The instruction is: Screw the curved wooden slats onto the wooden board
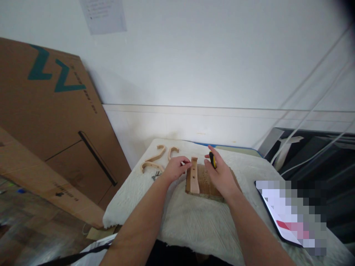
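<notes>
Your left hand (177, 168) was closed in a tight pinch, thumb and forefinger tips meeting just beside the wooden hook (194, 177). Something small and pale showed at those fingertips, too small to tell what. Your right hand (221, 174) was curled shut around a screwdriver (212, 159) with a yellow and black handle, and the hand hid its tip. The hook lay flat between your 2 grips, on a brown board (206, 184) that sat under your right palm.

The weak point, as I judge it, was that neither hand was actually pressing the hook down. Any push or twist from the screwdriver could have spun it or walked it off the board. The board itself rested on soft white padding (194, 221), so it could have rocked under pressure. Your left fingertips were close to the screwdriver's side of the hook, and a slip could have jabbed them. The loose screws (155, 176) just outside your left wrist could have been swept off by that forearm.
</notes>
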The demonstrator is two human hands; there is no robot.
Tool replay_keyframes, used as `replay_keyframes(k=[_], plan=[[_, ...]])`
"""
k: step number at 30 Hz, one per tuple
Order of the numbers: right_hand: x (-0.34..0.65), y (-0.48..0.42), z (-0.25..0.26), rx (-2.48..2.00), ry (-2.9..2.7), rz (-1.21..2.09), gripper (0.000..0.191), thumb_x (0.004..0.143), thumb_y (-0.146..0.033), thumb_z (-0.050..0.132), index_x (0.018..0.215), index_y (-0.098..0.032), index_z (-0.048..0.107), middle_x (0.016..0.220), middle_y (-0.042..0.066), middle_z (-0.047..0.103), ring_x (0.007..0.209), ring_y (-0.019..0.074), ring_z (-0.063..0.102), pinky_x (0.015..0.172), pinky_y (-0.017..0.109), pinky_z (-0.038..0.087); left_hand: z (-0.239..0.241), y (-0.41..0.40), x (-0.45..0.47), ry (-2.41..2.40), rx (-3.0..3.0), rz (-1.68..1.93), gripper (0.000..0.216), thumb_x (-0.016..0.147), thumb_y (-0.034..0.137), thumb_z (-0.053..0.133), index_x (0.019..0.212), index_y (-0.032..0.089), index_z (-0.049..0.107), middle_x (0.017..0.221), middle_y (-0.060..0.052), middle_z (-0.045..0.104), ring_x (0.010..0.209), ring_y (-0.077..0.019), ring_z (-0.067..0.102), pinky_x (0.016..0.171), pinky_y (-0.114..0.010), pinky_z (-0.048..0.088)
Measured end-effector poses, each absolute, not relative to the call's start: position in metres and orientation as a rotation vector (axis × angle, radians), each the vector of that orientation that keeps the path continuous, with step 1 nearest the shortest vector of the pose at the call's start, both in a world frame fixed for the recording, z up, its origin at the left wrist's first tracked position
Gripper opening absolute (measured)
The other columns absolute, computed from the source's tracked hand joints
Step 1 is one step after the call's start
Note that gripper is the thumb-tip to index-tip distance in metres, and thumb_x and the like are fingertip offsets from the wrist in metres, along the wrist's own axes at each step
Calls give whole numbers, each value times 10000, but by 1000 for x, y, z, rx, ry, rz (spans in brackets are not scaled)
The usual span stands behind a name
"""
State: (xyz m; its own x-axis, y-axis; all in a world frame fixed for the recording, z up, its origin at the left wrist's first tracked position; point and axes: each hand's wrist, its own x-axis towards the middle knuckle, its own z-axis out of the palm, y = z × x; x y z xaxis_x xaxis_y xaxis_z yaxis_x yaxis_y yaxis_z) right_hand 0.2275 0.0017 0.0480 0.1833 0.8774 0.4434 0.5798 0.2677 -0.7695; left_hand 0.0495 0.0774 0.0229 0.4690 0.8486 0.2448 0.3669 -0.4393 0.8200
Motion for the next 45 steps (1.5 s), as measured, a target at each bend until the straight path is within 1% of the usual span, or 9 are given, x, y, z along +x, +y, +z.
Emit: replay_keyframes(k=[2,4,6,10,13,19,25,35,45], plan=[[224,1,47,-1328,-1398,525,712,909,-411,462,1535,-263,157,1204,106,634,670,154,609,664,335,509,23,78,50,1004,2008,868,240,835,362,605,888,149,702,831,-54,690,590,-114,541,577,-222,399],[221,1,44,-1260,-1295,641,776,907,-454,470,1537,-275,54,1244,117,619,553,114,560,525,284,484,23,77,51,999,2050,868,232,826,356,621,880,150,713,836,-57,698,605,-117,542,593,-225,406],[219,3,42,-1207,-1198,697,766,894,-498,484,1517,-266,104,1250,129,616,531,105,551,432,246,438,26,76,51,1014,2092,896,217,829,342,617,850,151,716,813,-57,697,620,-122,544,606,-227,408],[218,7,42,-1160,-1044,735,577,862,-566,508,1306,-209,413,1157,121,660,561,121,584,394,227,410,43,67,39,1125,2027,1027,213,858,322,567,839,152,694,767,-41,667,596,-116,550,578,-220,407],[219,7,44,-1186,-999,757,473,846,-598,514,1092,-195,540,1057,98,692,612,139,600,434,232,426,63,55,14,1179,2027,943,237,874,344,538,858,156,681,747,-15,648,563,-108,545,568,-223,410],[222,6,41,-1218,-1105,679,459,814,-596,575,1071,-224,660,927,45,690,787,170,589,623,267,470,69,38,-41,1457,2187,772,200,855,311,574,831,177,719,786,-29,693,658,-135,578,624,-246,409],[224,7,31,-1123,-1090,600,476,780,-543,653,1172,-272,665,1086,46,674,925,203,613,768,337,497,33,31,-61,1526,2365,499,163,824,302,628,839,192,747,849,-49,717,760,-181,612,678,-283,436],[222,12,23,-1065,-1116,629,450,796,-517,647,1146,-235,666,798,11,613,639,128,513,549,254,438,25,22,-47,1507,2531,366,174,861,246,576,854,200,744,964,-73,690,828,-205,633,677,-284,460],[217,12,33,-981,-1000,781,378,778,-519,659,1002,-214,666,746,-11,561,631,122,469,535,231,379,51,30,-27,1515,2522,592,233,931,284,452,877,156,640,911,-86,677,859,-203,619,775,-309,448]])
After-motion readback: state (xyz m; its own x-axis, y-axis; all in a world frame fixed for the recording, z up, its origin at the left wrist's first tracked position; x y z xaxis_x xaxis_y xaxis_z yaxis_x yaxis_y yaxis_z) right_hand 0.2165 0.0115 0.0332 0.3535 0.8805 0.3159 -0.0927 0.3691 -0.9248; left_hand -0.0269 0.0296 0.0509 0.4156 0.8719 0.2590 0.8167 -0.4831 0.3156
